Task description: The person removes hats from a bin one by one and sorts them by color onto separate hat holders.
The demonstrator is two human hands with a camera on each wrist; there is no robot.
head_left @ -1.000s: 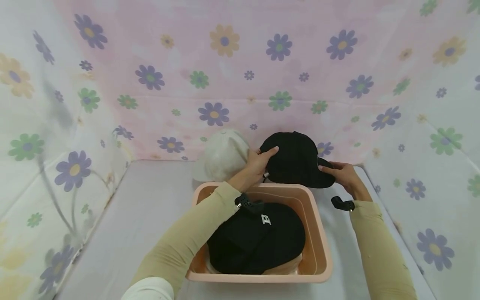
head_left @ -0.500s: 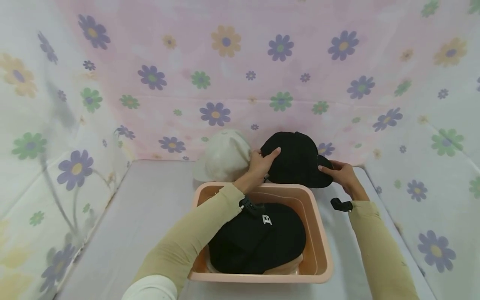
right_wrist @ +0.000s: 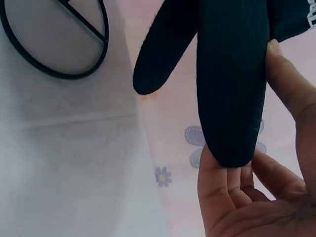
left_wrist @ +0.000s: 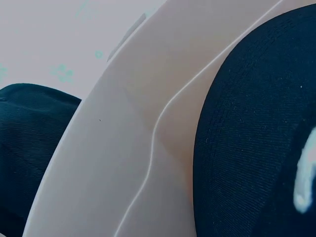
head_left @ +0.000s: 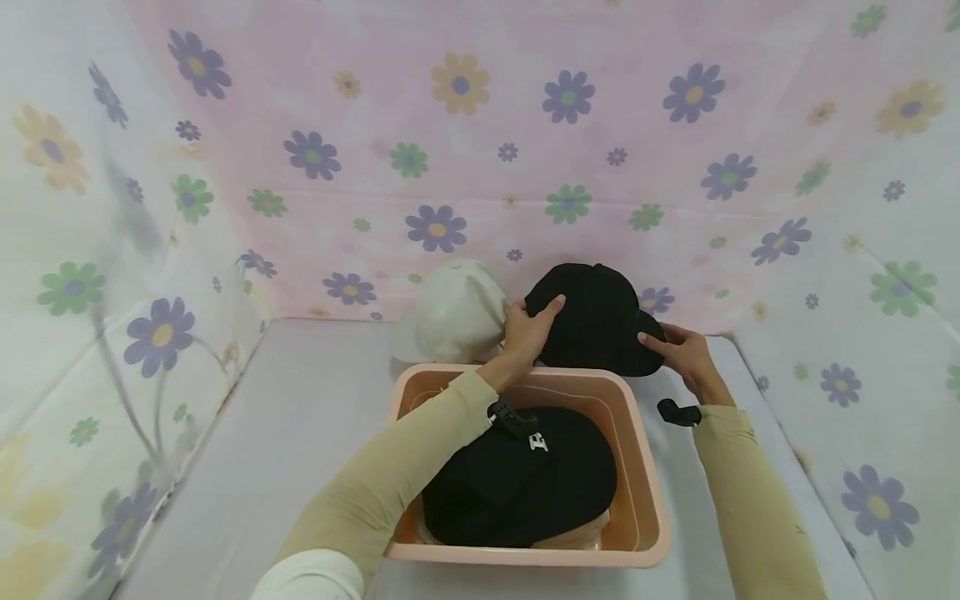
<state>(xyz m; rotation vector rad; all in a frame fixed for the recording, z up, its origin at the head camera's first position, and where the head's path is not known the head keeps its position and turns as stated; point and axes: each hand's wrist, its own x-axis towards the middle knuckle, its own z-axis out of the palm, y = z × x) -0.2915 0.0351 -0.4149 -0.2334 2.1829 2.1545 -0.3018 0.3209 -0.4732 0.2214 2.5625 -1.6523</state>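
In the head view a black baseball cap (head_left: 592, 325) is held up behind the basin, crown to the left and brim to the right. My left hand (head_left: 527, 337) grips the crown's left edge, thumb on the near face. With my right hand (head_left: 688, 358) I pinch the brim; the right wrist view shows the thumb on one side of the brim (right_wrist: 232, 89) and fingers on the other. A white cap (head_left: 459, 315) stands just left of my left hand. Inside the peach basin (head_left: 656, 525) lies another black cap (head_left: 517, 492) with a white letter, partly under my left forearm.
Beneath the black cap in the basin a paler item (head_left: 573, 533) shows. A thin black ring with a crossbar (right_wrist: 64, 76) lies on the pale surface in the right wrist view. Flower-printed cloth walls (head_left: 480, 167) enclose the table (head_left: 300, 400) at the back and sides.
Both hands keep their hold on the black cap. My right hand and the brim have shifted slightly left against the background, and my left forearm slightly right. The whole head view has shifted a little.
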